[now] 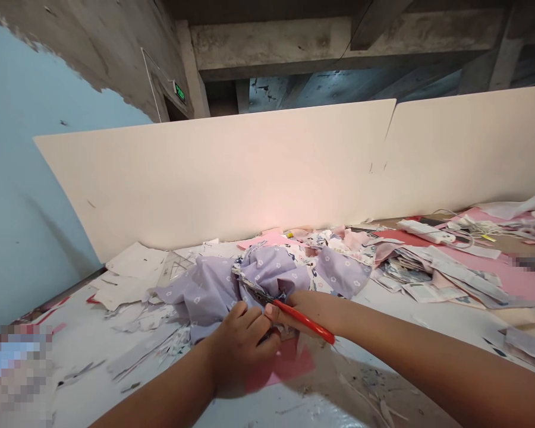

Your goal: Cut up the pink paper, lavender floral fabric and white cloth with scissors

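One bunched lilac flower-print fabric point(214, 297) is being worked on a desk point(84, 362). Right hand point(301, 312) is closing firmly around a red-handled cutting tool point(305, 321), whose dark blade is entering the folds, its tip hidden. Left hand point(241, 351) is curling shut on the gathered fabric, pinching it just beside the blade. Step in hand, as judged: the blade is cutting into the held cloth. Any further cut would call for a firm left-hand hold, with the fingers kept clear of the edge. Beneath both hands, a pink sheet point(285, 365) is lying on the desk. Beyond the fabric, a floral-print cloth point(339, 246) is spreading rightward, while a clear plastic set square point(173, 267) and white paper offcuts point(129, 276) are lying to the left. Further right, a stack of printed papers point(428, 276) and a white power strip point(423, 230) trailing cords are resting on pink sheeting point(508, 279). A white partition board point(205, 178) is standing along the desk's far edge.
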A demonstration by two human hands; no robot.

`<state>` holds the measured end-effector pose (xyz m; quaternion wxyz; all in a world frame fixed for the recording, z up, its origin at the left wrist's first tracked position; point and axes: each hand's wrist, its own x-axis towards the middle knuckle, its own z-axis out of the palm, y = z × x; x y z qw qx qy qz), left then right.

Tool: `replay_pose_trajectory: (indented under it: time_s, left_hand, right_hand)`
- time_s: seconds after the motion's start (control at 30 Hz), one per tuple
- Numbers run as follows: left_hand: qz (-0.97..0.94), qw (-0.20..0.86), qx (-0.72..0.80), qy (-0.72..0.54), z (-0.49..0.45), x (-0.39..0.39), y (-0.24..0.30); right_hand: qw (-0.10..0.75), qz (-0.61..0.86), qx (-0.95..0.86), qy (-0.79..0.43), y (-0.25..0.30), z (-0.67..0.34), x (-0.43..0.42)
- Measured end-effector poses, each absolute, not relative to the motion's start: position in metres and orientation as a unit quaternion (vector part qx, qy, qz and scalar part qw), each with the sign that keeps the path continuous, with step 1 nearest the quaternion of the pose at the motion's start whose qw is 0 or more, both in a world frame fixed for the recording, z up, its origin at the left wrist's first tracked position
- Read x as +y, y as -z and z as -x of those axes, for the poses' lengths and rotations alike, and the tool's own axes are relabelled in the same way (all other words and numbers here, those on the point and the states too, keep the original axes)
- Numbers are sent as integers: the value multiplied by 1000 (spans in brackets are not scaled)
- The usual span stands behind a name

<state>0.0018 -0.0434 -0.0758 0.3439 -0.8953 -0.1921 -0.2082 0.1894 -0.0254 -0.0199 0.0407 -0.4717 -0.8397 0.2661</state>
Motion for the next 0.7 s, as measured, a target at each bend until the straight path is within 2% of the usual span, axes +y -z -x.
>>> replay_pose_trajectory:
  time_s: [0.13, 0.5, 0.7]
  left_hand:
    - [889, 358, -191, 212, 2, -38, 84]
    - [908, 331, -192, 171, 4, -41, 75]
    - [903, 342, -192, 176, 1, -41, 73]
  right_hand:
    - [17, 495, -825, -272, 10, -182, -32]
    - [85, 488, -792, -357, 33, -174, -13]
    - [122, 457, -807, -353, 44, -181, -5]
